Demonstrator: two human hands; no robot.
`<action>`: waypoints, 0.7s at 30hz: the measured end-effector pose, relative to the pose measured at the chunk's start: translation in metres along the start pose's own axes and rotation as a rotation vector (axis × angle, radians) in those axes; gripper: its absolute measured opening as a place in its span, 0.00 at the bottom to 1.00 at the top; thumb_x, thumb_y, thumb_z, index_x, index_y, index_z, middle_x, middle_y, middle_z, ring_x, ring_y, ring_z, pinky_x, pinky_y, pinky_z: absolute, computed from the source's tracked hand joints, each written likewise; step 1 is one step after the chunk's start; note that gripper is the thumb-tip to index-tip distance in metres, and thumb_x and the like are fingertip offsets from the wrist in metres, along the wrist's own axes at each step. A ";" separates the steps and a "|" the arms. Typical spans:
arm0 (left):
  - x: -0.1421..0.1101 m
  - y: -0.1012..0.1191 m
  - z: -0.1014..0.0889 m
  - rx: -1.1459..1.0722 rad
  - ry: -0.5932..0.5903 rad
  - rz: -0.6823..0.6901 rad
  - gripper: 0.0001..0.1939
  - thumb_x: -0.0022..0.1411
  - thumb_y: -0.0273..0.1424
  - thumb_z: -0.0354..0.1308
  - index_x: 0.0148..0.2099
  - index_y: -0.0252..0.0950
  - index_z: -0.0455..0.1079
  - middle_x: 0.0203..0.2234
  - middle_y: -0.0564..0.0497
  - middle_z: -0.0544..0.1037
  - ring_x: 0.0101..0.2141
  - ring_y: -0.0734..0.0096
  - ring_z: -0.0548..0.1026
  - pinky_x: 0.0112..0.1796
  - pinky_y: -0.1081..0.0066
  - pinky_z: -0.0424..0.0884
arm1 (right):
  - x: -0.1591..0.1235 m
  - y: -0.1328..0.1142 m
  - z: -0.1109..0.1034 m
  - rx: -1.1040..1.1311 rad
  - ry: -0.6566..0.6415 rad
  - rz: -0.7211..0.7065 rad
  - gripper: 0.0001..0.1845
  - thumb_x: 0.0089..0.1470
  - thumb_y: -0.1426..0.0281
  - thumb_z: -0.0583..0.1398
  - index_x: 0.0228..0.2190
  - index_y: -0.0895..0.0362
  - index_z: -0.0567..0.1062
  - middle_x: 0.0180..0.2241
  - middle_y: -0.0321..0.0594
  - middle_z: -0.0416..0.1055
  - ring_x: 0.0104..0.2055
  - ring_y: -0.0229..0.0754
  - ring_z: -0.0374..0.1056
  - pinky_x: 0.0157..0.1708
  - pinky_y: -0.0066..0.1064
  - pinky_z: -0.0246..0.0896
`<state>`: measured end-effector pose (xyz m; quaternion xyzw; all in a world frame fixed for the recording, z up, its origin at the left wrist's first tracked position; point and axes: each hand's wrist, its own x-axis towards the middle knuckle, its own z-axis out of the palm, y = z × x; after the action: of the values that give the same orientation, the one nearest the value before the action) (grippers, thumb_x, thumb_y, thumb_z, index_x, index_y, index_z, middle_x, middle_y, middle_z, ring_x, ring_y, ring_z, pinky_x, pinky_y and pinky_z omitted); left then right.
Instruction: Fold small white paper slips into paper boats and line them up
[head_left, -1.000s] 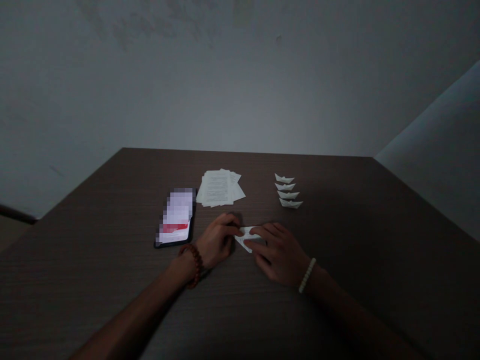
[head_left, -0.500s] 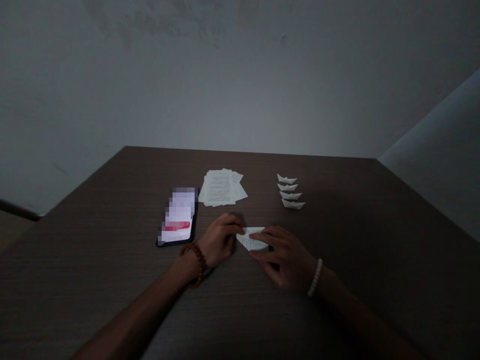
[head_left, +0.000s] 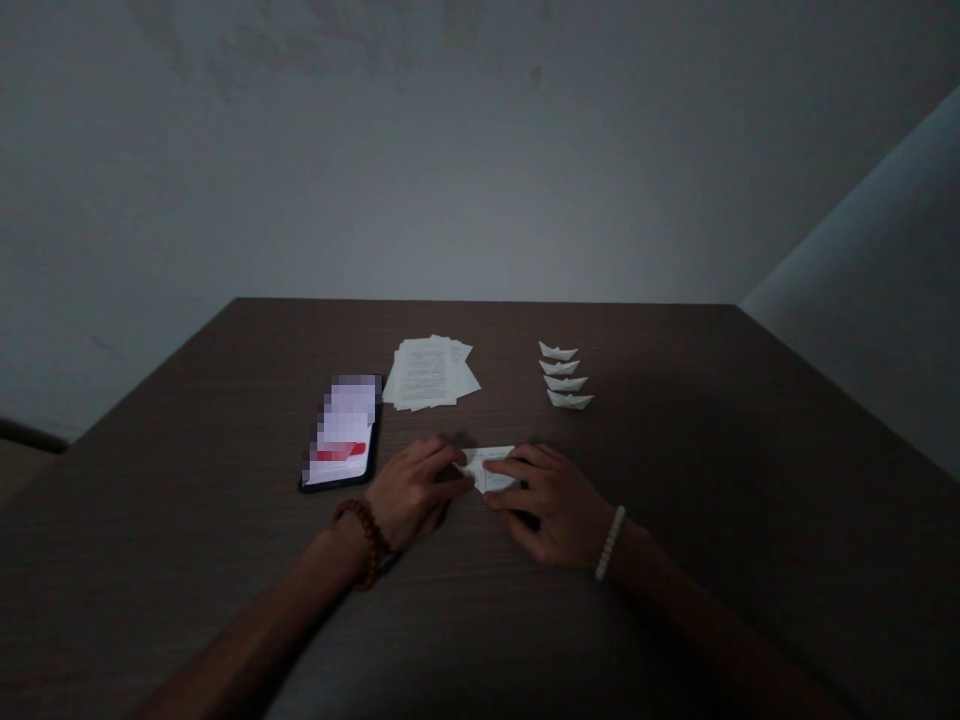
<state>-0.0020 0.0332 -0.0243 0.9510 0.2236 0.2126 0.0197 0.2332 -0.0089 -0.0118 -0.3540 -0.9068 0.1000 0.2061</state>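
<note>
A small folded sheet of printed paper (head_left: pixel 491 456) lies on the table between my hands, its top edge straight and its lower part tapering downward. My left hand (head_left: pixel 412 488), with a brown bead bracelet at the wrist, is closed at the paper's left corner, thumb and fingers curled against it. Over the right part of the paper, my right hand (head_left: pixel 556 505) rests with its fingers stretched and apart, pressing it to the tabletop. A pale bead bracelet circles that wrist. The right fingers hide part of the paper's folds.
A loose stack of printed sheets (head_left: pixel 427 372) lies beyond my left hand. Several small white paper boats (head_left: pixel 570 401) stand in a column at the back right. A phone with a lit screen (head_left: pixel 341 435) lies left on the dark wooden table (head_left: pixel 660 400), which meets a grey wall.
My left fingers have shifted on the paper's left corner, and its lower left flap looks reshaped. The right hand stays on the paper. The whole view has shifted slightly.
</note>
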 end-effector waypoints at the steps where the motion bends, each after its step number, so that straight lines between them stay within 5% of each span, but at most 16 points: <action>1: 0.000 0.001 -0.001 0.030 -0.013 0.023 0.14 0.58 0.22 0.50 0.43 0.36 0.73 0.40 0.43 0.71 0.40 0.61 0.66 0.37 0.62 0.67 | 0.000 0.000 0.000 -0.002 0.003 -0.002 0.13 0.50 0.72 0.60 0.39 0.52 0.77 0.51 0.40 0.68 0.48 0.48 0.60 0.45 0.42 0.57; 12: 0.014 0.015 -0.015 0.305 -0.101 0.257 0.10 0.67 0.23 0.46 0.39 0.33 0.69 0.29 0.50 0.70 0.31 0.69 0.65 0.32 0.67 0.61 | 0.001 0.000 -0.002 -0.006 -0.014 -0.009 0.12 0.50 0.72 0.59 0.38 0.53 0.77 0.51 0.41 0.68 0.48 0.48 0.60 0.45 0.41 0.56; 21: 0.015 0.015 -0.021 0.360 -0.117 0.263 0.14 0.69 0.23 0.42 0.40 0.32 0.69 0.29 0.50 0.71 0.30 0.68 0.65 0.32 0.67 0.62 | 0.002 -0.001 -0.001 -0.005 -0.001 -0.012 0.12 0.50 0.72 0.60 0.38 0.52 0.78 0.50 0.41 0.69 0.47 0.47 0.60 0.44 0.41 0.57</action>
<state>0.0072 0.0252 0.0029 0.9708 0.1307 0.1147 -0.1652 0.2316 -0.0078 -0.0098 -0.3491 -0.9092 0.0969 0.2053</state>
